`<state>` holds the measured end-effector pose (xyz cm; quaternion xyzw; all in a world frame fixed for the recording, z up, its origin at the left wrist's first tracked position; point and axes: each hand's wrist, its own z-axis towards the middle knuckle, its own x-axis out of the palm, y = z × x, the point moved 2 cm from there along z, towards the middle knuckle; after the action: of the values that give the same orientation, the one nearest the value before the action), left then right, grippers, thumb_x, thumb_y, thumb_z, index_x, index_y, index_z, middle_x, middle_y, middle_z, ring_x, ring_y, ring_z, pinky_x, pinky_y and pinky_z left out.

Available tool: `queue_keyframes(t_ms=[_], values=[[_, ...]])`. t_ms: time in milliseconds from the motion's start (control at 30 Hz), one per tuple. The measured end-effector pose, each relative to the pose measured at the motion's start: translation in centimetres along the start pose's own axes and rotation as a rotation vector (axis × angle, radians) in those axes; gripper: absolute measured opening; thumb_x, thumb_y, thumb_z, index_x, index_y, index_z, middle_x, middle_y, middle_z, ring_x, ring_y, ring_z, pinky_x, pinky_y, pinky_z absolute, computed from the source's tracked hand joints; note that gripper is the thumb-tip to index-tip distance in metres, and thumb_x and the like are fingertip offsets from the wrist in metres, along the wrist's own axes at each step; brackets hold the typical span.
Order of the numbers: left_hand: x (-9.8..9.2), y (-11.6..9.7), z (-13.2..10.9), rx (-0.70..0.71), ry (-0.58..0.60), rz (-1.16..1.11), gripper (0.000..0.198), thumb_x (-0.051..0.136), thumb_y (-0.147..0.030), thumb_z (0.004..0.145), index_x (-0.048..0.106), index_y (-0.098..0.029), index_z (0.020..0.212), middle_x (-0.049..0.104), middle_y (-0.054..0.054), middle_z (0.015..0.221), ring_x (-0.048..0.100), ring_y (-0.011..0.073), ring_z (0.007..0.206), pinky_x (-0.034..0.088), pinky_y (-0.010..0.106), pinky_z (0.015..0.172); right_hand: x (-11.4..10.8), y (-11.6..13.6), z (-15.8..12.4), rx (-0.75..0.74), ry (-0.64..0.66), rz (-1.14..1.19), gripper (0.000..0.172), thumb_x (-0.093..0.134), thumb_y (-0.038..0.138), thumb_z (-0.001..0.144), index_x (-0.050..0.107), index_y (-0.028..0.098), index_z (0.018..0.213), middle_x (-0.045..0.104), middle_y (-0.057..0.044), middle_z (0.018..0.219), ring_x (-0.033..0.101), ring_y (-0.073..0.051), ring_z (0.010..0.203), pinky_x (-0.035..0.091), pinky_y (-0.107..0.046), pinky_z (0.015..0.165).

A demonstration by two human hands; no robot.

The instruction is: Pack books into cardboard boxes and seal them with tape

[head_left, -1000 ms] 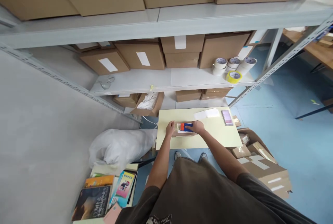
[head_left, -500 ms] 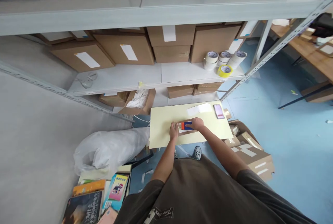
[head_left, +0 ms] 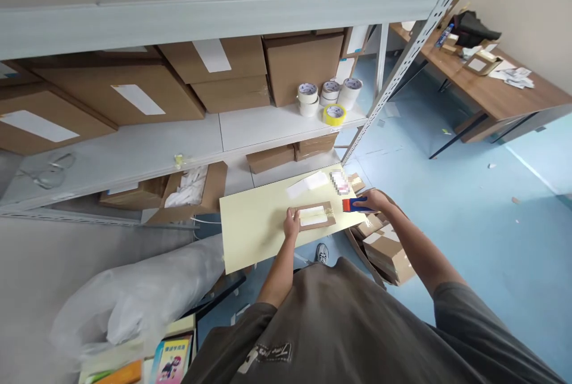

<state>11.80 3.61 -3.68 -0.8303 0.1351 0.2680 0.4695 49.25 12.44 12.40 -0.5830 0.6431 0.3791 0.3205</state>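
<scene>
A flat cardboard box (head_left: 331,221) with a white label and clear tape along its top lies on the pale yellow board (head_left: 250,223). My left hand (head_left: 292,223) grips its left end, thumb on top. To the right of the box, apart from it, my right hand (head_left: 376,200) is closed around a blue and red tape dispenser (head_left: 353,204) near the board's right edge. A strip of white paper (head_left: 308,183) and a blurred-out rectangular item (head_left: 339,182) lie towards the board's far edge.
Tape rolls (head_left: 308,93) and cardboard boxes (head_left: 308,62) stand on the metal shelf ahead. An open carton (head_left: 190,190) with white material sits lower. Boxes (head_left: 388,250) lie on the floor at right; a plastic-wrapped bundle (head_left: 147,289) and books (head_left: 172,360) are at left.
My right hand has moved the tape dispenser off the box to the right, leaving tape across the label. My left hand still holds the box. The view has turned right.
</scene>
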Motion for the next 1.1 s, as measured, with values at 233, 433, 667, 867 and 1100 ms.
queue_keyframes(t_ms=[233,433,667,867,1100], values=[[-1.5,0.9,0.4,0.011,0.032,-0.078,0.063,0.053,-0.052,0.106,0.047,-0.021,0.159,0.062,0.015,0.154,0.059,0.0283,0.143,0.046,0.035,0.114,0.6,0.3,-0.6,-0.021,0.064,0.025,0.062,0.071,0.078,0.083,0.079,0.017,0.090,0.078,-0.012,0.087,0.072,-0.025,0.080,0.046,-0.028,0.066],[-5.3,4.3,1.9,-0.073,0.030,-0.106,0.057,0.051,-0.053,0.105,0.057,-0.019,0.150,0.065,0.017,0.150,0.060,0.0298,0.142,0.048,0.037,0.114,2.0,6.7,-2.7,-0.087,0.018,0.074,0.064,0.064,0.083,0.086,0.075,0.020,0.083,0.079,-0.010,0.088,0.073,-0.025,0.084,0.044,-0.027,0.067],[-12.3,7.3,2.9,-0.173,-0.119,-0.162,0.058,0.056,-0.057,0.103,0.062,-0.016,0.144,0.073,0.019,0.137,0.069,0.0311,0.129,0.052,0.041,0.110,3.6,21.8,-4.5,-0.183,-0.025,0.060,0.063,0.060,0.083,0.089,0.077,0.023,0.084,0.080,-0.011,0.088,0.075,-0.026,0.087,0.047,-0.027,0.068],[-14.2,6.2,0.7,0.026,-0.064,-0.313,0.057,0.039,-0.061,0.109,0.069,-0.021,0.137,0.076,0.011,0.134,0.068,0.0266,0.129,0.052,0.037,0.110,2.2,32.3,-3.9,-0.237,-0.015,-0.098,0.069,0.063,0.081,0.090,0.080,0.017,0.108,0.079,-0.019,0.109,0.076,-0.031,0.104,0.054,-0.031,0.081],[-12.1,4.5,-0.9,-0.030,-0.091,-0.188,0.066,0.034,-0.066,0.108,0.061,-0.022,0.148,0.072,0.013,0.142,0.067,0.0298,0.131,0.051,0.039,0.107,2.3,33.1,-3.8,-0.242,-0.005,-0.101,0.075,0.065,0.082,0.087,0.079,0.013,0.112,0.079,-0.022,0.112,0.075,-0.032,0.106,0.055,-0.032,0.084]])
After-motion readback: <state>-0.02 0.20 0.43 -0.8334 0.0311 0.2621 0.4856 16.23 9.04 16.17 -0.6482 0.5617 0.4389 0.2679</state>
